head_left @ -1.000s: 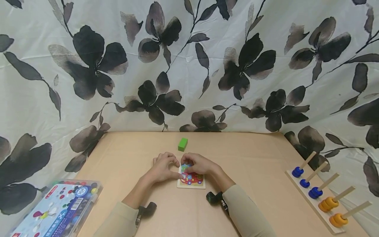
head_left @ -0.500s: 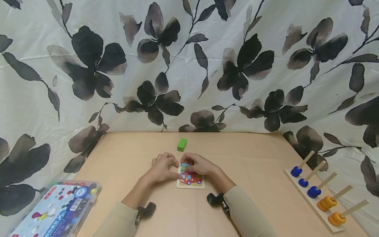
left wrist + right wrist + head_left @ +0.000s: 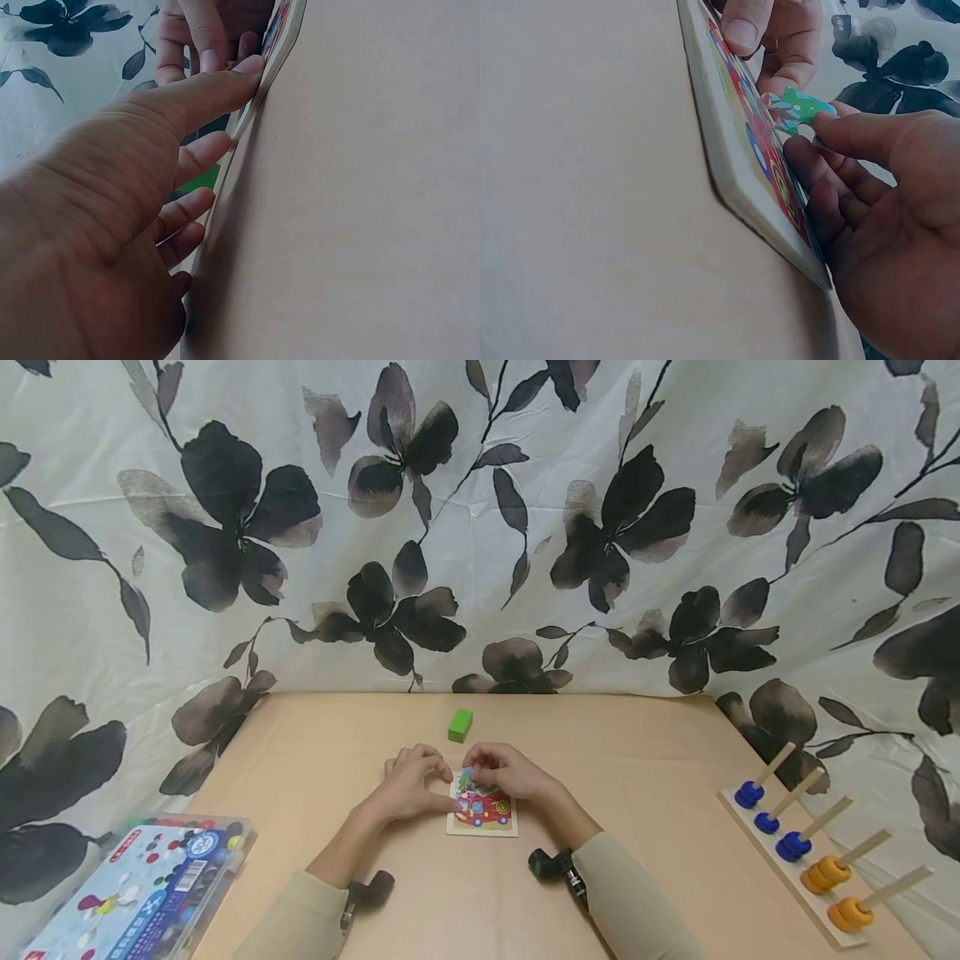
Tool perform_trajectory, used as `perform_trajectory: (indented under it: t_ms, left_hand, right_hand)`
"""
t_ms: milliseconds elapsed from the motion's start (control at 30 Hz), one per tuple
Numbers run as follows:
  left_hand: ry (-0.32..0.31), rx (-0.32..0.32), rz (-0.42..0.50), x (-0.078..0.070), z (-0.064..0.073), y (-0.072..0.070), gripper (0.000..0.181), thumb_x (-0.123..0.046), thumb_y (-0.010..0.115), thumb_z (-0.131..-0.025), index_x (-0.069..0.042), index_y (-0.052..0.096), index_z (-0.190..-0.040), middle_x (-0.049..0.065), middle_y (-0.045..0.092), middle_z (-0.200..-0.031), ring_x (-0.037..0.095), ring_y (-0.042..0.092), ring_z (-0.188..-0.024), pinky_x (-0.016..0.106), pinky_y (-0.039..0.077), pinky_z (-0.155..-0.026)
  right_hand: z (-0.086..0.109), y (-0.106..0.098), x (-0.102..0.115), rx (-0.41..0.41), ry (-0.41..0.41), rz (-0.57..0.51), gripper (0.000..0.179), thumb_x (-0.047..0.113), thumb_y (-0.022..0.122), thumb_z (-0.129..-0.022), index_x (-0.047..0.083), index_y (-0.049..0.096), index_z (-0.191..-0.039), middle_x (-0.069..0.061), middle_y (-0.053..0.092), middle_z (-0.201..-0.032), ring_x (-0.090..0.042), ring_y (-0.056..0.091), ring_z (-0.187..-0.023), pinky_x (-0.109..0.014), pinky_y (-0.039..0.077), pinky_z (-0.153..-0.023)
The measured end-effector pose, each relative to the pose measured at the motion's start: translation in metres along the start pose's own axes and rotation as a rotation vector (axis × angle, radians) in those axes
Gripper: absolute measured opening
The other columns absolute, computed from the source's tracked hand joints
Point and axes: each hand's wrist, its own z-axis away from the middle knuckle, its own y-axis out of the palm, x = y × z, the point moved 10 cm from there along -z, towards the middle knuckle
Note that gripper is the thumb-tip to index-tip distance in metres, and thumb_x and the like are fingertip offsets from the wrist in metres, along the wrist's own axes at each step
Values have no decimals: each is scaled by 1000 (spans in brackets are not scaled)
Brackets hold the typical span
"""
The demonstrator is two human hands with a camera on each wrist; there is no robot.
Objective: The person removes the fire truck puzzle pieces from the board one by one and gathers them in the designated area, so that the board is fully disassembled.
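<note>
A small wooden jigsaw puzzle (image 3: 480,832) with a red car picture lies mid-table. On its left, my left hand (image 3: 408,785) rests its thumb on the board's edge, while the other fingers lie relaxed along the far left side. My right hand (image 3: 510,772) is over the upper right part of the board. Between thumb and fingers it pinches a green and blue puzzle piece (image 3: 804,106), which stands tilted up from the picture in the right wrist view. The right fingers hide part of the picture in the head view.
A green block (image 3: 461,725) lies behind the puzzle. At right stands a peg rack (image 3: 787,872) with blue and orange rings. A clear plastic case (image 3: 135,893) with a printed blue cover sits at the left edge. A floral cloth (image 3: 510,527) hangs behind the table.
My right hand has moved slightly up and away, and the green and blue piece has risen with it, showing more of the picture. The left hand has stayed in place.
</note>
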Motion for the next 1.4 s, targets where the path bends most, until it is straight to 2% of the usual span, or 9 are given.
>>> perform_trajectory:
  t_ms: [267,533,733,933,1167,1400]
  left_hand:
    - [-4,-4,-6,2,0,0,41,-49,94,-66,-28,70,-93,-1,56,-132,27,42,-121,51,22,-104]
    - [7,-5,-7,0,-2,4,42,-49,95,-66,-27,71,-93,-1,57,-130,29,42,-120,49,22,-101]
    - [-7,-10,-8,0,-1,2,42,-48,95,-66,-26,70,-93,0,57,-132,29,43,-122,50,22,-104]
    - [-1,-9,-14,-1,-1,1,42,-48,95,-66,-26,70,-93,1,57,-132,28,42,-121,51,22,-104]
    - [1,-9,-3,-1,-2,2,40,-46,95,-67,-27,70,-92,-2,57,-129,27,42,-120,50,22,-101]
    - [5,0,-11,-2,-2,2,40,-46,95,-67,-27,70,-93,-1,57,-131,27,42,-122,49,23,-101]
  right_hand:
    - [9,-15,11,-66,-26,54,16,6,65,-101,1,70,-115,-12,65,-96,-17,58,-87,-24,48,-77]
    - [31,-35,17,-121,-2,96,21,6,65,-101,-2,73,-119,-10,71,-104,-17,59,-89,-24,50,-77]
    - [46,-49,13,-147,30,127,21,8,66,-101,1,75,-119,-5,74,-114,-20,59,-97,-27,50,-84]
    - [58,-67,7,-186,29,152,21,5,65,-101,0,75,-119,-8,73,-113,-22,60,-101,-26,49,-84]
    - [62,-83,1,-217,43,158,23,4,63,-102,-2,75,-120,-12,72,-116,-26,61,-107,-23,48,-84]
    - [65,-91,-6,-235,36,151,23,2,63,-101,-4,74,-120,-17,71,-115,-25,60,-105,-22,48,-83]
